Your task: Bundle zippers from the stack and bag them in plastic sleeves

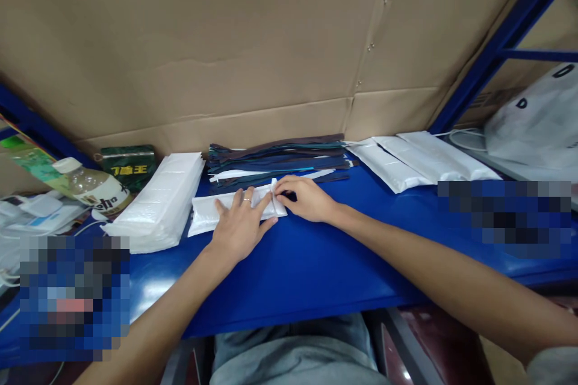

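A narrow white padded pouch (pixel 203 213) lies flat on the blue table (pixel 307 271) in front of me. My left hand (pixel 239 222) rests on it with fingers spread, a ring on one finger. At the pouch's right end my right hand (pixel 304 198) pinches the upright white flap (pixel 273 189) between thumb and fingers. Just behind the pouch lies a bundle of dark zippers (pixel 280 153), mostly navy, brown and black, with a few white strips among them.
Left stands a stack of white pouches (pixel 158 198), with a bottle (pixel 93 183) and a dark green packet (pixel 129 165) beyond. Several white pouches (pixel 397 162) lie at right, near a white plastic bag (pixel 537 114). A cardboard wall (pixel 203 42) closes the back.
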The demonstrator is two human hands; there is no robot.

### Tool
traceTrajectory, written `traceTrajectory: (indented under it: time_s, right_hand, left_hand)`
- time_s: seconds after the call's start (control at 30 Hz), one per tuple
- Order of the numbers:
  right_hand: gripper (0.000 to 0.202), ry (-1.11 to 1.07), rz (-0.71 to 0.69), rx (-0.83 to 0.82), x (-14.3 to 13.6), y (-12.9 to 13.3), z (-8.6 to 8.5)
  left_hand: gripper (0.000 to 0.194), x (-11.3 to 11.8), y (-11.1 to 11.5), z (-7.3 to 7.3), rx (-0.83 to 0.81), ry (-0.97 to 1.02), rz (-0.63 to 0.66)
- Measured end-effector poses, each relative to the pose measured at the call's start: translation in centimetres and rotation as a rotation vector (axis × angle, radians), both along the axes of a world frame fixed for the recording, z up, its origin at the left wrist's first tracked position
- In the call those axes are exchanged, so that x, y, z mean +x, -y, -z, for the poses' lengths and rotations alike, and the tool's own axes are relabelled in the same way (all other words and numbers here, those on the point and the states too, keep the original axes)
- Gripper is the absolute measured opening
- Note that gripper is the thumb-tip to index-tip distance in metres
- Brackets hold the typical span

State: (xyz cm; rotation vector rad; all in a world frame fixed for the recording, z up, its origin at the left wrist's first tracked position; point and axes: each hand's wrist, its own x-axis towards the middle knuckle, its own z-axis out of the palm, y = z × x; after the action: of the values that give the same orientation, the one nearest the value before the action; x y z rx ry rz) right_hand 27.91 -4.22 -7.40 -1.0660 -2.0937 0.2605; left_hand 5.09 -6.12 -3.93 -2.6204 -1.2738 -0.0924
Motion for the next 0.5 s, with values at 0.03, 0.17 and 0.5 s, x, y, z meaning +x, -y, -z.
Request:
traceTrajectory:
  time_s: [0.03, 0.17, 0.5]
  right_hand:
    - [0.026, 0.048, -0.006, 0.028, 0.0, 0.0, 0.0]
    - [0.045, 0.134, -0.062, 0.057, 0.4, -0.5, 0.4]
    - [0.044, 0.152, -0.081, 0.093, 1.2, -0.8, 0.5]
  left_hand:
    - [0.059, 0.1, 0.0, -0.1, 0.047, 0.004, 0.034]
    - [0.037, 0.4, -0.2, -0.5, 0.253, -0.105, 0.307]
    - [0.025, 1.3, -1.9, -0.9, 0.539, -0.206, 0.537]
